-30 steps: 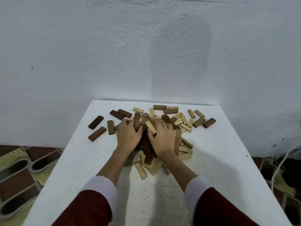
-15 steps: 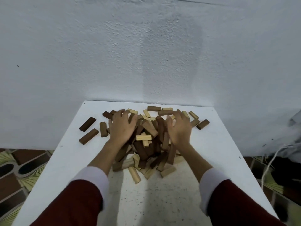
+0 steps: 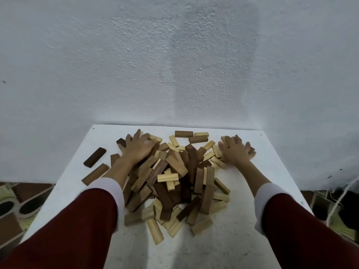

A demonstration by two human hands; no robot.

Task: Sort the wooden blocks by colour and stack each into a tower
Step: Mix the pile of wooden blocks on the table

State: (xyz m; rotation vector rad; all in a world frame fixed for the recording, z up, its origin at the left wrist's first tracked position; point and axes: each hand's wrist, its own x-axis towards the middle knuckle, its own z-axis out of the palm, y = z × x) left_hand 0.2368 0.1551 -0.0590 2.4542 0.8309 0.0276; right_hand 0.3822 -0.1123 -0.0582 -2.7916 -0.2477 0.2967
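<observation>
Mixed pile of wooden blocks [image 3: 174,179] on white surface [image 3: 242,230], left hand [image 3: 138,149] and right hand [image 3: 234,152] spread flat, fingers splayed, resting on the pile's far edges

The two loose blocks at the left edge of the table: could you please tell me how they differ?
The farther block is dark brown; the nearer block is a lighter, mid brown. The farther lies closer to the wall, the nearer closer to the left sleeve. Both lie flat, slanted alike, apart from the pile.

Block pile [image 3: 171,177] mid-table [image 3: 252,220] — two blocks [image 3: 95,166] apart, left.
</observation>
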